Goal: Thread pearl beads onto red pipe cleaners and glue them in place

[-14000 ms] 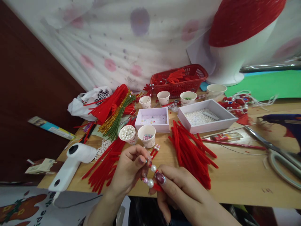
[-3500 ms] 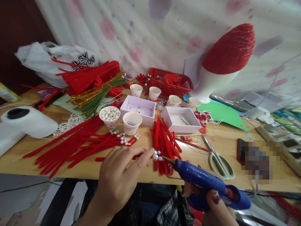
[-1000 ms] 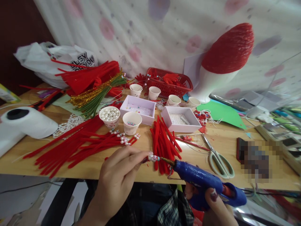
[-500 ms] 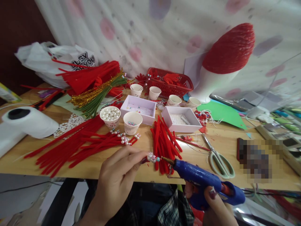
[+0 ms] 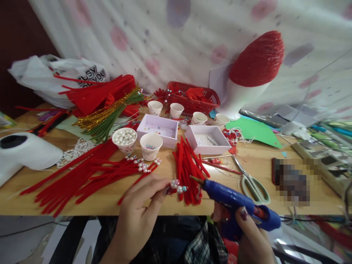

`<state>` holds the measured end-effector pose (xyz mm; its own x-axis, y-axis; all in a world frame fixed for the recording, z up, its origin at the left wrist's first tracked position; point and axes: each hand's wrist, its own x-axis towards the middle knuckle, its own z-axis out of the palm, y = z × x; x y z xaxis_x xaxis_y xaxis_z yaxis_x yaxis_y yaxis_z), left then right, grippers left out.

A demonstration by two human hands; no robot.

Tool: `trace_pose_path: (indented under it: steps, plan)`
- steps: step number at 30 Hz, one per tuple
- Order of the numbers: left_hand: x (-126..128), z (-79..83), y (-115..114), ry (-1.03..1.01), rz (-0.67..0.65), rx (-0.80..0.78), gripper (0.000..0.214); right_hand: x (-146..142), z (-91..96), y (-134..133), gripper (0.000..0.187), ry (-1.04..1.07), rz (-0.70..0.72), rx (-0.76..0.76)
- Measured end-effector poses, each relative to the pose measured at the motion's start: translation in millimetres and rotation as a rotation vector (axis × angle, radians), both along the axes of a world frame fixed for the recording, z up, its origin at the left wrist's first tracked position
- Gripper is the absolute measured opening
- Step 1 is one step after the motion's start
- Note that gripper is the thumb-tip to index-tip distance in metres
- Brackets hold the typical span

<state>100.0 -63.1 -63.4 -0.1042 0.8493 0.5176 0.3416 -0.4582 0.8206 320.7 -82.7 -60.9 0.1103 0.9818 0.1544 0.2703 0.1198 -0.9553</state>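
Between thumb and fingertips, my left hand (image 5: pixel 143 216) pinches a small cluster of pearl beads (image 5: pixel 178 186), white, pink and pale blue. Whatever stem the cluster has is hidden by my fingers. My right hand (image 5: pixel 244 227) grips a blue hot glue gun (image 5: pixel 233 196), its brass nozzle pointing left. The nozzle tip sits slightly above and right of the beads, apart from them. Behind it lies a bundle of red pipe cleaners (image 5: pixel 187 168). Left of my left hand, more red pipe cleaners (image 5: pixel 110 176) are spread out, several with pearl beads at their ends.
Paper cups stand mid-table, one holding white pearls (image 5: pixel 124 138), another small coloured beads (image 5: pixel 151 146). Two white boxes (image 5: pixel 207 148) contain tiny beads. Scissors (image 5: pixel 253 183) and a blurred phone-like object (image 5: pixel 293 181) lie right. Behind are a red basket (image 5: pixel 192 106) and a red-topped white stand (image 5: pixel 233 95).
The glue gun's nozzle has come away from the bead cluster, leaving a gap. The cluster is turned a little in my left fingers. The whole view has shifted slightly.
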Motion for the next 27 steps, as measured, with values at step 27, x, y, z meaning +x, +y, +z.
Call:
trace_pose_path:
  steps: [27]
  plan:
    - [12,-21.3,46,-0.318,-0.228,-0.614,0.039,71,64.3,105,0.022,-0.883,-0.089,0.029]
